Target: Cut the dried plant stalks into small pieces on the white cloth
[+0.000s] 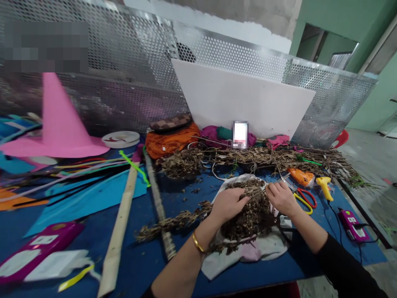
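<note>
1. Dried brown plant matter (248,215) lies heaped on a white cloth (263,248), and both our hands rest on top of that heap.
2. Our left hand (228,203) curls its fingers down into the pile, closed loosely around a clump of the dry stems; a gold bangle (197,243) sits on the wrist behind it.
3. Our right hand (281,198) pinches a thin dry twig (256,192) that runs across to the left hand's fingertips, so the two grips nearly meet over the heap.
4. Just beyond the right hand lie red-handled scissors (307,198), with a yellow glue gun (324,187) and an orange tool (300,177) a little further out.
5. Out past the left hand a long dried branch (173,223) trails from the pile over the blue table (186,194), crossing a wooden stick (158,203).
</note>
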A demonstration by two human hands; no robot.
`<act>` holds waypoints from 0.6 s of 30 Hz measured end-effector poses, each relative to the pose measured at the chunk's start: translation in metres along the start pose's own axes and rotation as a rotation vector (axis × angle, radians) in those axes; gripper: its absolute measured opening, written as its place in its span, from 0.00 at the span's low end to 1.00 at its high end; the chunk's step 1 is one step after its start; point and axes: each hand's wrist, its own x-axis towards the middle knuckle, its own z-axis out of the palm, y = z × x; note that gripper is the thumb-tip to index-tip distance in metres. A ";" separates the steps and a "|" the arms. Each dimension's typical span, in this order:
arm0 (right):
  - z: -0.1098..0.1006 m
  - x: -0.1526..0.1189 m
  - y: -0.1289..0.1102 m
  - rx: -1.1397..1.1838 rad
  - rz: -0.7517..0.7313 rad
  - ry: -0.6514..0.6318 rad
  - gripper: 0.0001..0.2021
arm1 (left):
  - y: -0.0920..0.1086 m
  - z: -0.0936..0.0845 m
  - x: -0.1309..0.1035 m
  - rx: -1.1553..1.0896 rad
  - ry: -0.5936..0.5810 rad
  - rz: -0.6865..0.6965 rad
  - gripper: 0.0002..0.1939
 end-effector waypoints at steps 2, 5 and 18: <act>0.003 -0.006 0.006 0.004 0.017 0.006 0.13 | -0.001 -0.001 0.000 0.032 0.011 0.003 0.13; 0.003 -0.015 0.014 0.108 0.041 0.031 0.13 | -0.004 0.001 0.000 0.090 0.024 -0.015 0.13; -0.007 -0.007 0.050 1.739 0.876 0.671 0.07 | -0.007 0.008 0.002 0.079 -0.040 0.032 0.10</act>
